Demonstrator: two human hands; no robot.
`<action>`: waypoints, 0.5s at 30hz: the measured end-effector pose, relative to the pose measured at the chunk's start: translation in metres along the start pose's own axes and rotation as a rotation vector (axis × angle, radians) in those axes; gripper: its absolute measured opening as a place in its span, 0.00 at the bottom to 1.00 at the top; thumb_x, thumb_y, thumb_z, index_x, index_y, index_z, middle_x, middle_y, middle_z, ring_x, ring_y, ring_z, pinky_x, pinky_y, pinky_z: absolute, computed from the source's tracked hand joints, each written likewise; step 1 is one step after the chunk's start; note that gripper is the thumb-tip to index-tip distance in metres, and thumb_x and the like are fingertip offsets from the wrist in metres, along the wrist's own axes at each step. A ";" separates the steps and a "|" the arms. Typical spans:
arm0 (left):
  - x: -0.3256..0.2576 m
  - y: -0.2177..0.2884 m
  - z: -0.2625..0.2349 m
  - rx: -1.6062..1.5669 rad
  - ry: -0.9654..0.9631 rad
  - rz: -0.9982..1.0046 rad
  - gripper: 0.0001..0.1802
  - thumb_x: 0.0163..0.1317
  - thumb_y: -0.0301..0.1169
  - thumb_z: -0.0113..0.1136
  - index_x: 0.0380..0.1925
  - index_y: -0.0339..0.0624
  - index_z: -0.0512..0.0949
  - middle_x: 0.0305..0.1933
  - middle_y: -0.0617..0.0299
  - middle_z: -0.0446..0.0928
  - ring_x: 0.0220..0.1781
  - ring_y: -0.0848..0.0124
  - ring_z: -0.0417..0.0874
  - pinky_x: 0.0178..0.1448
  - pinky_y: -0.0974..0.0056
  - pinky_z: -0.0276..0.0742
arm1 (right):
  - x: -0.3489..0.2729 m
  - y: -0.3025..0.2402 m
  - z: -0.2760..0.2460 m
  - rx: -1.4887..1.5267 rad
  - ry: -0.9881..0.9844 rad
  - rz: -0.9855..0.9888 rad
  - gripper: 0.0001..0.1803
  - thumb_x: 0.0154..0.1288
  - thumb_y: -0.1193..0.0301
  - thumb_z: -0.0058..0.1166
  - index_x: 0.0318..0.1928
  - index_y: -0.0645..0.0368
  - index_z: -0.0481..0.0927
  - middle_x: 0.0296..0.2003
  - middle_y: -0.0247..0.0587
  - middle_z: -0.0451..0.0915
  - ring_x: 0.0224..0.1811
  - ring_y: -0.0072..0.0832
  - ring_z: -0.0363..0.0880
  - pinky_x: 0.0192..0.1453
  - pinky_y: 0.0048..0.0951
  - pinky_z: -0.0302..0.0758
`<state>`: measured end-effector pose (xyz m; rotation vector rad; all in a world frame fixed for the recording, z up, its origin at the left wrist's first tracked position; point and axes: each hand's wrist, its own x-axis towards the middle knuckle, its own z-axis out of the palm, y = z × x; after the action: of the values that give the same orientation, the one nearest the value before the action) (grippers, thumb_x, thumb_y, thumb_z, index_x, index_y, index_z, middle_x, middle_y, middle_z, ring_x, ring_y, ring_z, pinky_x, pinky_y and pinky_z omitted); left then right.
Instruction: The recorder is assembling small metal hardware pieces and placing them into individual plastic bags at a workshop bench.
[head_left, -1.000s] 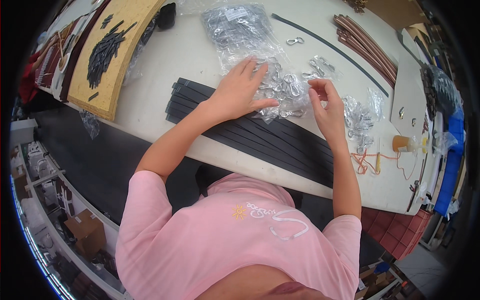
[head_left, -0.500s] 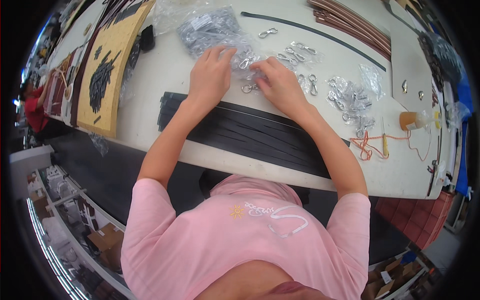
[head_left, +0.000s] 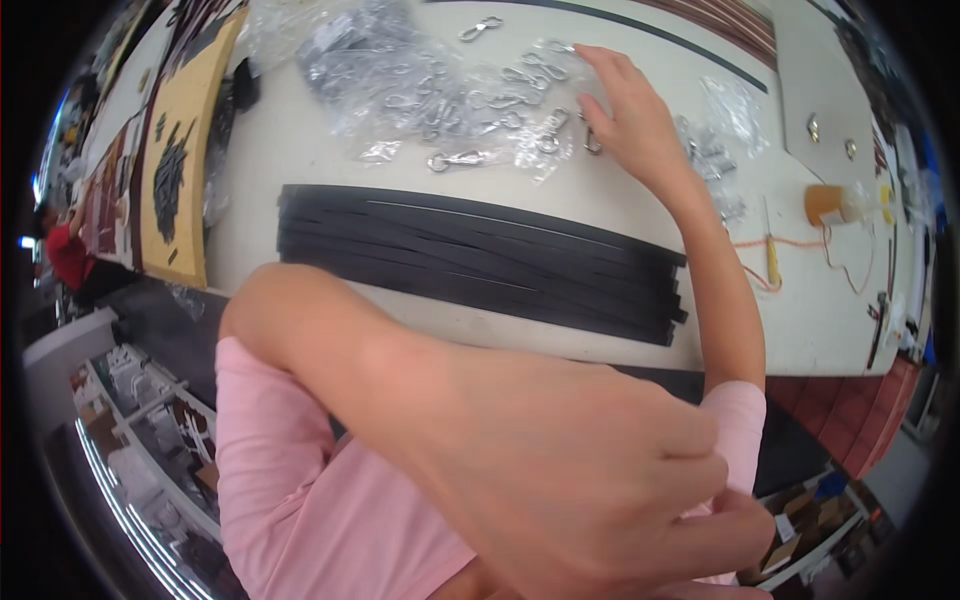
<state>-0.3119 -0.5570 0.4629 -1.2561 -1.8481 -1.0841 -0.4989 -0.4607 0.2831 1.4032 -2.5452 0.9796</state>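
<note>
My left hand (head_left: 590, 470) is raised close to the camera, far above the table, its back toward me. Its fingers are curled in, and the palm is hidden. At the far side of the table my right hand (head_left: 635, 115) is open, fingers stretched and thumb apart. Its fingertips are at the edge of a group of silver snap hooks (head_left: 535, 68) in clear plastic. One snap hook (head_left: 590, 135) lies just under the right thumb. Further left, a large clear bag (head_left: 360, 50) holds many metal pieces. A loose snap hook (head_left: 455, 160) lies nearer me.
Black flat strips (head_left: 470, 255) lie along the near edge. A yellow board (head_left: 195, 150) with short dark pieces stands left. To the right are an orange-brown jar (head_left: 825, 205), a yellow-handled awl (head_left: 772, 262) and orange cord. A person in red (head_left: 68, 255) works far left.
My left hand has left the plastic bags and come up close to the camera. My right hand has moved right and away from me. The view has shifted slightly.
</note>
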 end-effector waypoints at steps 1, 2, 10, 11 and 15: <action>0.001 -0.005 -0.002 -0.049 0.000 0.056 0.03 0.44 0.21 0.63 0.21 0.38 0.78 0.35 0.61 0.78 0.24 0.73 0.71 0.24 0.69 0.64 | 0.007 0.001 0.003 0.032 0.008 0.058 0.24 0.67 0.72 0.56 0.63 0.56 0.74 0.63 0.46 0.73 0.63 0.45 0.74 0.64 0.42 0.74; 0.003 -0.008 0.001 -0.122 0.014 0.114 0.03 0.43 0.20 0.62 0.19 0.35 0.77 0.35 0.61 0.78 0.22 0.74 0.70 0.23 0.70 0.63 | 0.007 0.004 0.006 0.037 0.000 0.062 0.24 0.67 0.72 0.56 0.63 0.56 0.74 0.63 0.46 0.73 0.63 0.45 0.74 0.64 0.42 0.74; -0.116 -0.053 -0.032 0.216 -0.081 -0.850 0.25 0.67 0.32 0.56 0.65 0.43 0.75 0.65 0.52 0.75 0.66 0.53 0.74 0.73 0.46 0.64 | -0.002 0.000 0.018 -0.016 -0.053 -0.023 0.18 0.70 0.74 0.50 0.58 0.56 0.80 0.59 0.46 0.79 0.60 0.43 0.77 0.63 0.39 0.75; -0.140 -0.073 -0.027 0.468 -0.219 -0.839 0.28 0.68 0.34 0.56 0.69 0.49 0.71 0.70 0.53 0.70 0.72 0.53 0.69 0.77 0.45 0.55 | 0.002 -0.001 0.012 -0.024 -0.040 -0.030 0.18 0.70 0.74 0.50 0.58 0.56 0.80 0.59 0.46 0.79 0.60 0.43 0.77 0.63 0.39 0.75; -0.200 -0.092 -0.054 0.831 -0.633 -0.816 0.33 0.69 0.37 0.56 0.74 0.64 0.63 0.78 0.60 0.60 0.81 0.55 0.54 0.83 0.45 0.38 | 0.002 -0.011 -0.025 0.215 -0.130 0.188 0.15 0.72 0.73 0.50 0.55 0.57 0.82 0.51 0.44 0.84 0.51 0.40 0.82 0.57 0.34 0.76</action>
<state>-0.3290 -0.7055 0.2922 -0.3211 -2.9701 -0.1074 -0.4966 -0.4520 0.3094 1.3348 -2.7793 1.2651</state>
